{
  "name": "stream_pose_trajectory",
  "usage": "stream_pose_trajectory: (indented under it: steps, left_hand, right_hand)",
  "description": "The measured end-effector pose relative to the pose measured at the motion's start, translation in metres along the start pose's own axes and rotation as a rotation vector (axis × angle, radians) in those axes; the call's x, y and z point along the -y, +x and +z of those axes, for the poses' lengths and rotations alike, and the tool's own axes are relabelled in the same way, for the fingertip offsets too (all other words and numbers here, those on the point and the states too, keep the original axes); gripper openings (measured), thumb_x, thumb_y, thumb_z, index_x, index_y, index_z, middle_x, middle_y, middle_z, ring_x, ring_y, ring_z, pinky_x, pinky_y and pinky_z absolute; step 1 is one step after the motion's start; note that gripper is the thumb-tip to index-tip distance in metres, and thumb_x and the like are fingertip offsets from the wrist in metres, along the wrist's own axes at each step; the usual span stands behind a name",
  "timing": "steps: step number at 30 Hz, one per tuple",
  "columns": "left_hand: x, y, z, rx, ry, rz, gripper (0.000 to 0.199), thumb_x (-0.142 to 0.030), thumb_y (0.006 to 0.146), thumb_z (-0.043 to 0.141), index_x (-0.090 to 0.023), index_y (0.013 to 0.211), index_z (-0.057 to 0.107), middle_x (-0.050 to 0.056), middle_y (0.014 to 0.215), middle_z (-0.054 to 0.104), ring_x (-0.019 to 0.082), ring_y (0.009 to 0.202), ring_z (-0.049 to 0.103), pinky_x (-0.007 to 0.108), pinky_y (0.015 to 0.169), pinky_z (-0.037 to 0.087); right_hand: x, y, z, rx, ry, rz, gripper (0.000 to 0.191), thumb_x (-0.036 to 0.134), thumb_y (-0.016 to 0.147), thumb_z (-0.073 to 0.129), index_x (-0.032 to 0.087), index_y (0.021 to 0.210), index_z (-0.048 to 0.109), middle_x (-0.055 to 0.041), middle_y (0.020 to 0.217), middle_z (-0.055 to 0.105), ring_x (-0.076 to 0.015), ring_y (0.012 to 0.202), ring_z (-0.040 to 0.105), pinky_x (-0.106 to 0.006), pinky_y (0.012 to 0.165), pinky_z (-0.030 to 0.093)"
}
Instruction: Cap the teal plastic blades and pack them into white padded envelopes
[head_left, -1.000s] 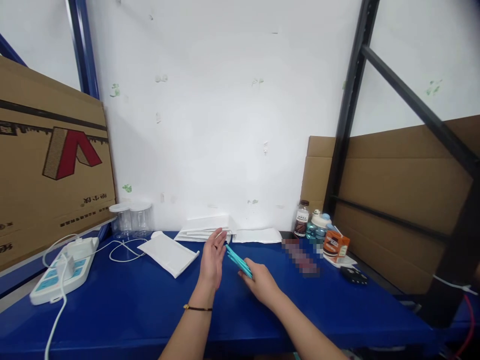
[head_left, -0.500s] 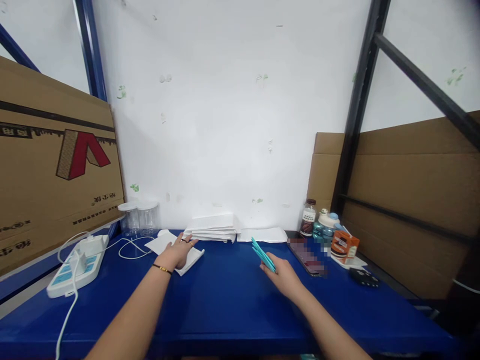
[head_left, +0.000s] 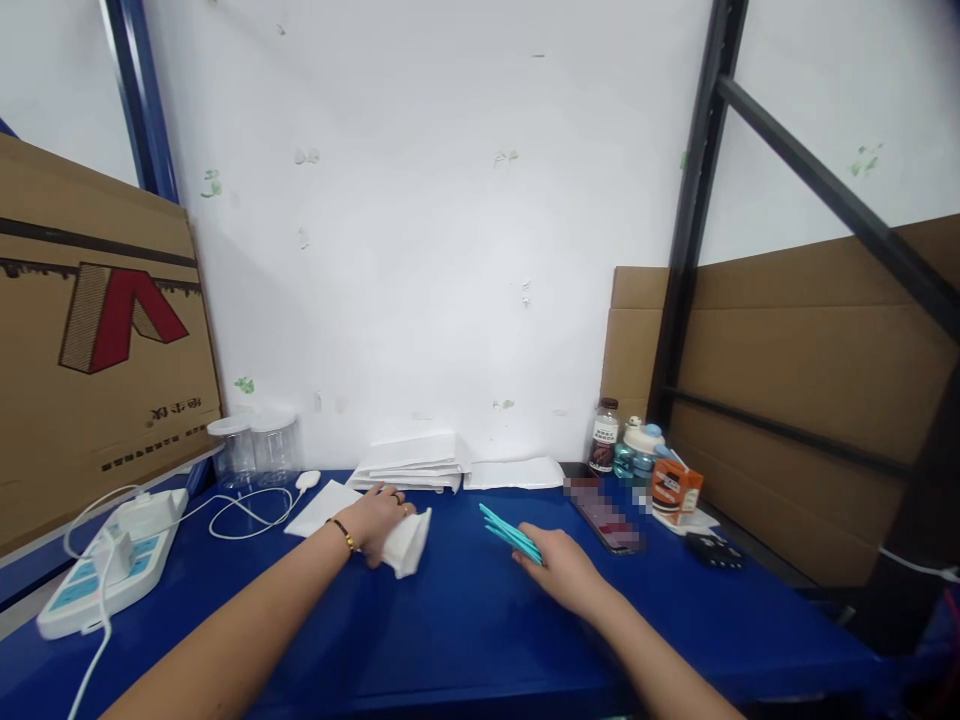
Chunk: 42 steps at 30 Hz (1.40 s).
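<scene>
My left hand (head_left: 381,520), with a beaded bracelet at the wrist, is closed on a white paper packet (head_left: 407,543) whose right end sticks out past the fingers. Another white sheet or packet (head_left: 322,508) lies flat under and left of that hand. Several thin teal strips (head_left: 511,535) are gripped in my right hand (head_left: 551,562), fanned a little toward the upper left. Behind my left hand a stack of white packets (head_left: 409,462) rests against the wall, and a flat white packet (head_left: 514,473) lies to its right.
At the left are a white power strip (head_left: 124,570) with cables and two clear jars (head_left: 274,447). On the right stand a phone (head_left: 606,515), a brown bottle (head_left: 604,437), an orange box (head_left: 676,490) and a black object (head_left: 714,550). Cardboard (head_left: 97,320) flanks the blue table (head_left: 450,640).
My left hand has closed on the white packet and pulled its end up and to the right. The teal strips now lean further left. The whole view has shifted slightly.
</scene>
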<state>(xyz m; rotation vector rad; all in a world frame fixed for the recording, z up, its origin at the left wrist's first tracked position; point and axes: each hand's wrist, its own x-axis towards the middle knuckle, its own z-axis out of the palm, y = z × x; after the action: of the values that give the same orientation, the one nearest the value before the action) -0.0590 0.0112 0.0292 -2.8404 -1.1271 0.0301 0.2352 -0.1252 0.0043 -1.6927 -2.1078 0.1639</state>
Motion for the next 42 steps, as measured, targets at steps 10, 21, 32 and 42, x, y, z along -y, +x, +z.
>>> stream_pose_trajectory:
  steps: [10, 21, 32, 42]
  left_hand:
    - [-0.083, 0.018, -0.03, 0.006, -0.303, 0.121, 0.054, -0.027, 0.051, 0.061, -0.024, 0.104, 0.048, 0.002, 0.088, 0.06, 0.023, 0.077, 0.059, 0.026, 0.063, 0.043]
    - [-0.09, 0.024, -0.047, -0.112, -0.705, 0.171, 0.05, -0.02, 0.057, 0.055, -0.018, 0.107, 0.046, 0.002, 0.094, 0.057, 0.019, 0.08, 0.055, 0.026, 0.071, 0.042]
    - [-0.104, 0.037, -0.055, -0.469, -1.048, 0.165, 0.065, -0.018, 0.061, 0.056, -0.016, 0.123, 0.035, 0.004, 0.104, 0.055, 0.021, 0.091, 0.052, 0.033, 0.082, 0.04]
    - [-0.097, 0.03, -0.047, -0.511, -1.184, 0.188, 0.061, -0.019, 0.065, 0.059, -0.019, 0.121, 0.033, 0.002, 0.099, 0.053, 0.017, 0.086, 0.05, 0.028, 0.076, 0.04]
  right_hand:
    - [0.0, 0.021, -0.04, 0.054, -0.586, -0.142, 0.018, 0.013, 0.08, 0.047, 0.021, 0.094, 0.055, -0.0087, 0.082, 0.066, -0.0227, 0.071, 0.062, -0.027, 0.058, 0.035]
    - [0.038, 0.05, -0.09, -0.002, -0.889, -0.418, 0.014, 0.012, 0.083, 0.045, 0.015, 0.083, 0.058, -0.0113, 0.077, 0.067, -0.0217, 0.07, 0.063, -0.028, 0.056, 0.037]
    - [0.113, 0.091, -0.139, -0.006, -1.164, -0.816, 0.017, 0.012, 0.081, 0.049, 0.014, 0.077, 0.065, -0.0095, 0.08, 0.068, -0.0215, 0.075, 0.059, -0.032, 0.064, 0.032]
    - [0.132, 0.09, -0.157, -0.028, -0.965, -0.677, 0.014, 0.01, 0.082, 0.048, 0.014, 0.088, 0.059, -0.01, 0.088, 0.065, -0.0203, 0.083, 0.059, -0.03, 0.067, 0.037]
